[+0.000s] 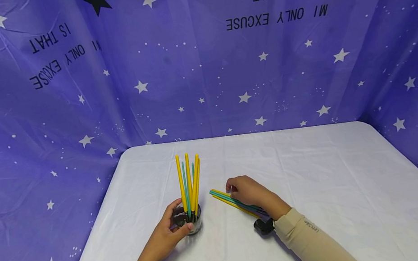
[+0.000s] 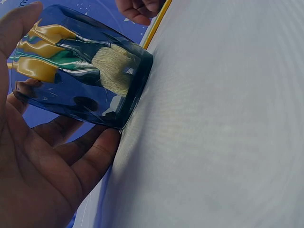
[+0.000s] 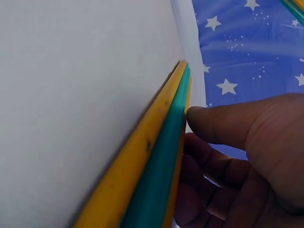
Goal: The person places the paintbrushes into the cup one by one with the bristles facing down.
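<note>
A clear glass [image 1: 196,229] stands on the table with several yellow and teal paintbrushes [image 2: 40,69] in it, handles up and pale bristles [image 2: 114,69] down. My left hand [image 1: 164,238] holds the glass, thumb on the near side and fingers curled round the other. To the right, more yellow and teal paintbrushes [image 1: 228,199] lie in a loose bundle on the table. Over them is my right hand [image 1: 249,191]; in the right wrist view its thumb and curled fingers pinch a yellow paintbrush [image 3: 179,171] at the bundle's edge. The hand and wrist hide the bundle's near end.
A white cloth covers the table [image 1: 321,167]. Purple star-printed fabric [image 1: 197,59] hangs behind it and along both sides. Black wrist devices [image 1: 264,226] sit on both forearms.
</note>
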`<action>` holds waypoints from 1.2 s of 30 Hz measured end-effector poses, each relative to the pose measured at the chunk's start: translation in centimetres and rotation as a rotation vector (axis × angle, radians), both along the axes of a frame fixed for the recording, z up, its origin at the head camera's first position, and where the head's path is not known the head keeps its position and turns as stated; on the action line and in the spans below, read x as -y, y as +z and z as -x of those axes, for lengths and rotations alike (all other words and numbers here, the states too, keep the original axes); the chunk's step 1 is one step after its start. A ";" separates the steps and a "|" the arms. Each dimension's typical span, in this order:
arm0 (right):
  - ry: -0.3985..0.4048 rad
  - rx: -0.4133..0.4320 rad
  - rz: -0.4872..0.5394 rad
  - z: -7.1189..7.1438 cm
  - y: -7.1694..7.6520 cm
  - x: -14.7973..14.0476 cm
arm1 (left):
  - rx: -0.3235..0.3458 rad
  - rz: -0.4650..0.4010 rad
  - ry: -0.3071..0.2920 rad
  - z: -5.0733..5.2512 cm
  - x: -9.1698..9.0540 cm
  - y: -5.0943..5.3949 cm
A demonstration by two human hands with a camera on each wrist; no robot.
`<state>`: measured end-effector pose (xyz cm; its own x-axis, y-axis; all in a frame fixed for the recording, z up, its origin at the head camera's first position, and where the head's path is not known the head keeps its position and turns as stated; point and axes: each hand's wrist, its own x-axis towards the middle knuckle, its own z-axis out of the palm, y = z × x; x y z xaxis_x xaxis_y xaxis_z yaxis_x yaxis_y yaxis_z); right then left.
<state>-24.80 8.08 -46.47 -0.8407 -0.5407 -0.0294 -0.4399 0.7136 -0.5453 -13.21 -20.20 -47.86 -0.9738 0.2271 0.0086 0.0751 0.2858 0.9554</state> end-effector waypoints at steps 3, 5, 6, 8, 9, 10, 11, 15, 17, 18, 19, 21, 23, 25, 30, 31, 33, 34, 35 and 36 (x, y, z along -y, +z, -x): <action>0.019 -0.021 -0.028 0.1 -0.1 0.0 | 0.007 -0.003 -0.006 0.0 0.0 0.0; 0.024 -0.021 -0.039 0.1 -0.1 0.0 | 0.007 -0.003 -0.008 0.0 0.1 0.0; 0.028 -0.020 -0.044 0.1 -0.1 0.0 | 0.004 -0.003 -0.010 0.0 0.1 -0.1; 0.035 -0.019 -0.057 0.1 -0.2 0.0 | 0.003 -0.002 -0.011 0.0 0.1 -0.1; 0.039 -0.019 -0.063 0.1 -0.2 0.0 | 0.005 -0.001 -0.009 0.0 0.1 -0.1; 0.043 -0.020 -0.068 0.1 -0.2 0.1 | 0.004 -0.002 -0.009 0.0 0.1 -0.2; 0.046 -0.021 -0.075 0.1 -0.2 0.1 | 0.002 -0.001 -0.009 0.0 0.1 -0.2; 0.052 -0.019 -0.087 0.2 -0.3 0.1 | -0.001 -0.009 -0.009 0.0 0.0 -0.2; 0.053 -0.012 -0.088 0.3 -0.3 0.0 | -0.002 -0.010 -0.011 -0.1 0.0 -0.2; 0.054 -0.007 -0.086 0.3 -0.3 0.0 | -0.005 -0.011 -0.015 -0.1 0.0 -0.2; 0.054 -0.004 -0.083 0.3 -0.3 0.0 | -0.005 -0.010 -0.015 -0.1 -0.1 -0.1; 0.057 0.006 -0.078 0.3 -0.3 -0.1 | -0.002 -0.008 -0.016 -0.2 -0.1 -0.1; 0.059 0.016 -0.070 0.3 -0.3 -0.2 | 0.000 -0.004 -0.015 -0.2 -0.1 0.0; 0.062 0.018 -0.061 0.3 -0.2 -0.3 | 0.005 -0.004 -0.012 -0.3 -0.1 0.1; 0.074 -0.012 -0.061 0.3 -0.1 -0.4 | -0.003 -0.013 -0.015 -0.2 -0.1 0.1; 0.075 -0.022 -0.062 0.3 -0.1 -0.3 | -0.002 -0.015 -0.015 -0.2 0.0 0.0; 0.072 -0.033 -0.068 0.4 -0.2 -0.3 | -0.004 -0.020 -0.013 -0.1 0.0 0.0; 0.071 -0.039 -0.070 0.4 -0.3 -0.2 | -0.005 -0.023 -0.014 -0.1 0.0 -0.1; 0.065 -0.035 -0.069 0.4 -0.3 -0.1 | -0.008 -0.022 -0.014 -0.1 0.0 -0.1; 0.064 -0.035 -0.070 0.5 -0.4 -0.1 | -0.007 -0.024 -0.012 -0.1 0.0 -0.1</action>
